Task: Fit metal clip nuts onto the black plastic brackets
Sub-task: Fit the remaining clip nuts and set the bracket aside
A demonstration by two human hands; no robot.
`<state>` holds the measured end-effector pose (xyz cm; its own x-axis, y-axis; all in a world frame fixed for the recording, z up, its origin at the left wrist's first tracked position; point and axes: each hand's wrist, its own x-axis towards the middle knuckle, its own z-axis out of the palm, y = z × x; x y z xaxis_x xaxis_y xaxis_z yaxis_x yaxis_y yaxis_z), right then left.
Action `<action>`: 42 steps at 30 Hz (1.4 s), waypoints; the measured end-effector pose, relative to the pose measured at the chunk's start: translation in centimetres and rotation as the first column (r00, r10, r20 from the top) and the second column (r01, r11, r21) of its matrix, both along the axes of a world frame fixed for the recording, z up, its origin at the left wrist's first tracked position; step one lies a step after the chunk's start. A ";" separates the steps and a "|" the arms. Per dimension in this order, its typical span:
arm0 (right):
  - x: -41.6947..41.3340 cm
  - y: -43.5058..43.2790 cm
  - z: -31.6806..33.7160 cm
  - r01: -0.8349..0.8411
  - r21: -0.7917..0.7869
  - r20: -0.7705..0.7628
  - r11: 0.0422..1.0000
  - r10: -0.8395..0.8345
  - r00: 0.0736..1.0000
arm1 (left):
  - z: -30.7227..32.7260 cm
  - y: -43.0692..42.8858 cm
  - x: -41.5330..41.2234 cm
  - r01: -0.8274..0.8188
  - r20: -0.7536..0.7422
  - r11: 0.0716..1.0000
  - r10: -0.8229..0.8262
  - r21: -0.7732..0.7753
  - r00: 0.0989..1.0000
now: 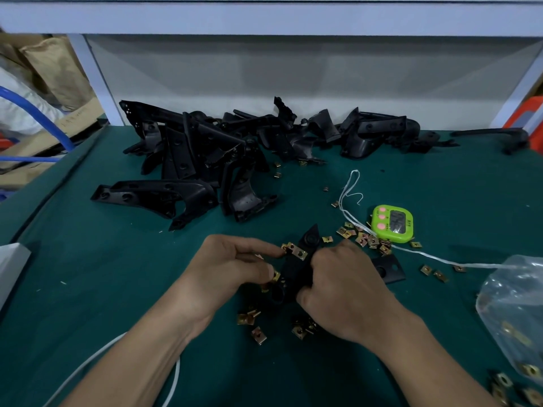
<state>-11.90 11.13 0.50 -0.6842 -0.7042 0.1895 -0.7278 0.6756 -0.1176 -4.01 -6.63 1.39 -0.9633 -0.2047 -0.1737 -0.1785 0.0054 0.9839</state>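
Observation:
A black plastic bracket (296, 271) lies between my hands on the green mat. My right hand (338, 286) grips its right side. My left hand (235, 262) pinches a brass-coloured clip nut (289, 248) at the bracket's upper left edge, next to a clip nut (300, 253) seated on that edge. Loose clip nuts (252, 315) lie under my wrists, and several more clip nuts (364, 237) lie scattered near the timer. A pile of black brackets (205, 160) fills the back of the table.
A green timer (392, 223) sits right of the bracket with white string (349, 189) running past it. A clear plastic bag (514, 312) of clip nuts lies at the right edge. A white cable (88, 362) crosses under my left forearm. Cardboard and a blue hose (35, 113) stand at left.

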 end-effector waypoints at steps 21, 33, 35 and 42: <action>0.1 0.3 0.0 0.034 0.025 -0.049 0.999 -0.032 0.998 | 0.4 4.0 1.1 -0.042 -0.181 0.839 -0.068 -0.542 0.981; -0.1 0.4 -0.3 0.136 -0.012 0.023 0.991 -0.136 0.990 | -0.8 4.1 0.7 -0.087 -0.214 0.795 -0.054 -0.600 0.975; -0.2 0.4 -0.2 0.149 -0.042 0.052 0.988 -0.147 0.988 | -0.8 4.4 0.9 -0.117 -0.226 0.774 -0.035 -0.622 0.973; -0.2 0.4 -0.4 0.174 -0.147 0.110 0.974 -0.159 0.981 | 0.0 5.1 1.0 -0.222 -0.245 0.658 0.059 -0.720 0.968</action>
<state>-12.14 11.50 0.14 -0.8099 -0.5460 0.2143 -0.5865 0.7541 -0.2954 -3.02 -1.57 1.35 -0.9073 -0.3215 0.2710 -0.0567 0.7321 0.6788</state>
